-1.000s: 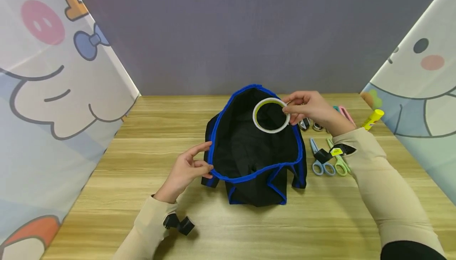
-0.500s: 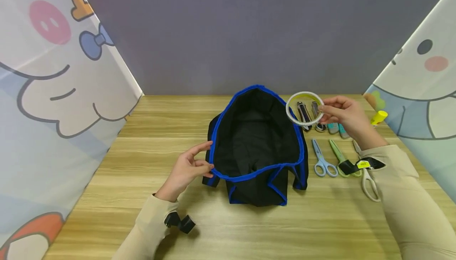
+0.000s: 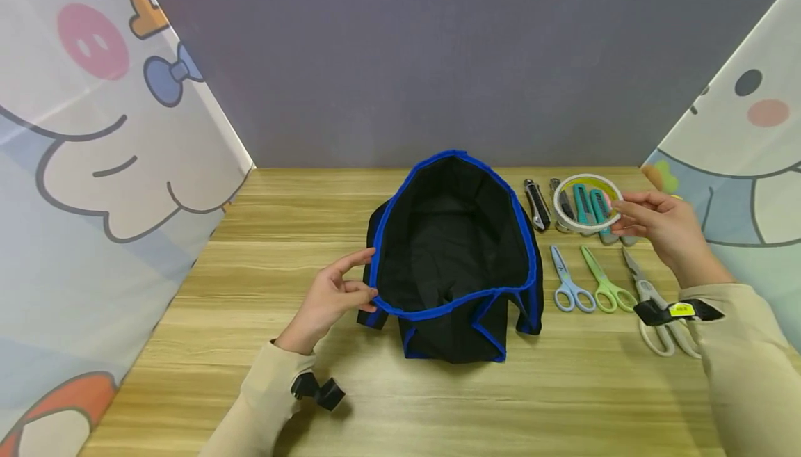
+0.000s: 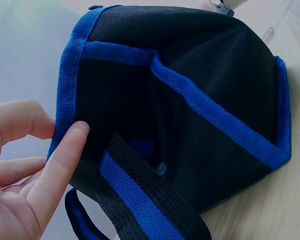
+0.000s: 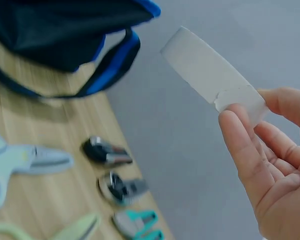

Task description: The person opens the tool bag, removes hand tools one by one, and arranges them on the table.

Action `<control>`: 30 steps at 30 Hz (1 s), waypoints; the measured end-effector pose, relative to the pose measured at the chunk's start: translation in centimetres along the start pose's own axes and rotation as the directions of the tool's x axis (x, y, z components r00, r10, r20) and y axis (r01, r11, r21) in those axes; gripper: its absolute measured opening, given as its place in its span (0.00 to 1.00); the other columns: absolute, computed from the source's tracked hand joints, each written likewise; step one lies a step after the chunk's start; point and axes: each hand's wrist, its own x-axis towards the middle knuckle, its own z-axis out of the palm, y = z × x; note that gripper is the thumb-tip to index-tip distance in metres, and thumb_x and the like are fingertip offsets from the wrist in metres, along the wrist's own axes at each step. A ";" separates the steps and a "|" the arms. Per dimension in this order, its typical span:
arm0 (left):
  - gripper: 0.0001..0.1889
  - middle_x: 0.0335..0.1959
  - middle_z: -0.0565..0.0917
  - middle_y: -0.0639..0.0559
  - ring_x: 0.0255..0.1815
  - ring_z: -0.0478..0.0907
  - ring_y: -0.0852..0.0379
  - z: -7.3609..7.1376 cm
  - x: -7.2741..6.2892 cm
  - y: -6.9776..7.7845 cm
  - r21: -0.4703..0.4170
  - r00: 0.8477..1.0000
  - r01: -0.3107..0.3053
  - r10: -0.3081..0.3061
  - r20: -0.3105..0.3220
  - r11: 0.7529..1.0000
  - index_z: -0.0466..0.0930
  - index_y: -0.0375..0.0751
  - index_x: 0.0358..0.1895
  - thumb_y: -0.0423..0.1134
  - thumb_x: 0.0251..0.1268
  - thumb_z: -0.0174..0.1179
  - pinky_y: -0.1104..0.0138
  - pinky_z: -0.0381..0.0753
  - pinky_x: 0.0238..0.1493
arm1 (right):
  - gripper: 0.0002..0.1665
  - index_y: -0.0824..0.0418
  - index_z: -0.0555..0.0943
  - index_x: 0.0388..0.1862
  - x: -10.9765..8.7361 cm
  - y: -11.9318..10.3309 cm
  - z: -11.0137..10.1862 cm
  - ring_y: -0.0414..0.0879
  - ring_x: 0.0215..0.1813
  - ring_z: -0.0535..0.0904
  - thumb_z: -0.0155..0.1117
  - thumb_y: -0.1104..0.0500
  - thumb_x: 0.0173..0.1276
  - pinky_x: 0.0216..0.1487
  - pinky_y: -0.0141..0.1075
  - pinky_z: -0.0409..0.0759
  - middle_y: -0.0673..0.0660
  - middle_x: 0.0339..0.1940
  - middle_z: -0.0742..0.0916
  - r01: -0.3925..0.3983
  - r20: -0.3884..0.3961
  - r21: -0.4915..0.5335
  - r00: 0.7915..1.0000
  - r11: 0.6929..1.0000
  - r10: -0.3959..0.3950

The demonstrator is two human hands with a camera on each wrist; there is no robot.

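Note:
A black fabric bag [image 3: 450, 255] with blue trim stands on the table, its mouth held wide. At its left rim my left hand [image 3: 332, 297] pinches the blue edge between thumb and fingers; the left wrist view shows the hand [image 4: 35, 165] on the trim and a black-and-blue strap [image 4: 140, 195] below. My right hand [image 3: 666, 231] pinches a roll of white tape [image 3: 587, 227] by its right side, above the cutters and right of the bag. Close up in the right wrist view, the tape roll [image 5: 210, 67] has a loose end near the fingertips.
Beneath and beside the tape lie a black utility knife [image 3: 536, 205] and teal cutters [image 3: 584, 205]. Nearer are blue scissors [image 3: 568, 286], green scissors [image 3: 605, 286] and large white-handled scissors [image 3: 653, 304]. A grey wall [image 3: 400, 60] backs the table.
My right hand has carried the tape roll from over the bag's mouth to the right, above the cutters. The left hand keeps its hold on the rim.

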 end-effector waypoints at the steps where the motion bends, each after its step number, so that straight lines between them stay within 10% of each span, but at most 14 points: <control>1: 0.35 0.68 0.63 0.31 0.31 0.83 0.60 0.0 0.0 0.0 0.000 1.000 0.000 0.000 -0.001 1.000 0.62 0.29 0.73 0.17 0.60 0.58 0.64 0.88 0.34 | 0.13 0.63 0.87 0.37 -0.2 0.1 -0.4 0.46 0.25 0.86 0.57 0.75 0.70 0.27 0.34 0.87 0.56 0.31 0.89 0.001 -0.009 0.019 1.000 1.000 -0.001; 10: 0.35 0.69 0.62 0.31 0.31 0.83 0.60 0.0 0.1 0.0 -0.003 1.000 -0.004 0.004 0.001 1.000 0.62 0.29 0.73 0.17 0.60 0.58 0.65 0.88 0.34 | 0.16 0.68 0.86 0.38 -2.4 0.9 -5.3 0.50 0.26 0.86 0.51 0.77 0.72 0.29 0.37 0.87 0.58 0.32 0.88 -0.029 -0.075 0.127 0.996 0.991 0.039; 21: 0.35 0.68 0.62 0.31 0.31 0.83 0.60 0.0 0.2 0.0 -0.005 1.000 0.001 -0.001 0.001 1.000 0.62 0.29 0.73 0.17 0.60 0.57 0.65 0.88 0.34 | 0.13 0.52 0.88 0.33 -5.2 3.6 -13.3 0.45 0.28 0.87 0.59 0.65 0.73 0.31 0.32 0.87 0.51 0.29 0.87 -0.223 -0.231 -0.070 0.952 0.972 0.202; 30: 0.35 0.68 0.62 0.30 0.30 0.83 0.60 -0.3 0.3 0.0 0.005 1.000 0.003 -0.003 -0.006 1.000 0.62 0.27 0.73 0.17 0.60 0.58 0.65 0.88 0.35 | 0.21 0.56 0.82 0.30 -7.2 2.9 -14.5 0.44 0.27 0.87 0.46 0.69 0.78 0.31 0.32 0.87 0.55 0.24 0.86 -0.372 -0.205 -0.086 0.914 0.924 0.349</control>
